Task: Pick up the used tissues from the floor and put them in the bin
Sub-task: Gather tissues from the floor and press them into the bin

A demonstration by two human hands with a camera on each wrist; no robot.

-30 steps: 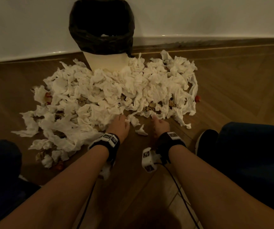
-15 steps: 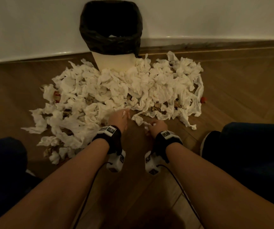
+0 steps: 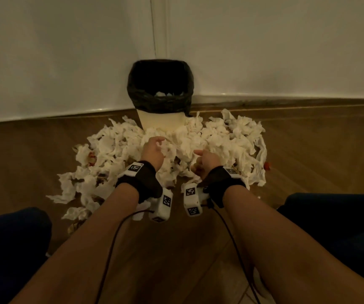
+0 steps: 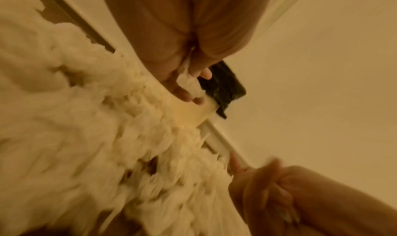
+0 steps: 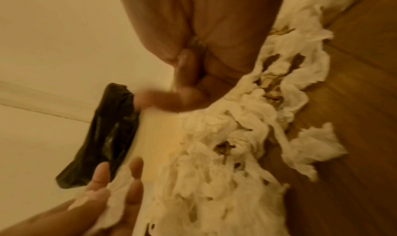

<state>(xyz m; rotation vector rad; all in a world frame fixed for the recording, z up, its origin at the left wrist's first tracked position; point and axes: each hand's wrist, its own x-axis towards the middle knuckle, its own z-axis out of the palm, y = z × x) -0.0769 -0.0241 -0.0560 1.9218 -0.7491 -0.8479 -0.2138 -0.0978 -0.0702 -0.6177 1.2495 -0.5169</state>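
A cream bin (image 3: 161, 120) with a black liner (image 3: 159, 102) stands against the wall, some tissues inside it. A wide pile of crumpled white tissues (image 3: 227, 139) covers the floor in front of it. My left hand (image 3: 154, 148) is raised above the pile near the bin's base and grips a crumpled tissue (image 4: 189, 83) between fingers and thumb. My right hand (image 3: 205, 160) hovers beside it, index finger out and the other fingers curled into the palm, where a scrap of tissue (image 5: 194, 41) barely shows.
The white wall and skirting board (image 3: 286, 99) run right behind the bin. Brown scraps (image 5: 224, 148) lie among the tissues and a small red bit (image 3: 267, 165) sits at the pile's right edge. My knees (image 3: 341, 227) flank the wooden floor.
Both hands have lifted off the floor at the pile's near edge and moved forward toward the bin. The left took a tissue; the small scrap by the right hand is gone from the floor.
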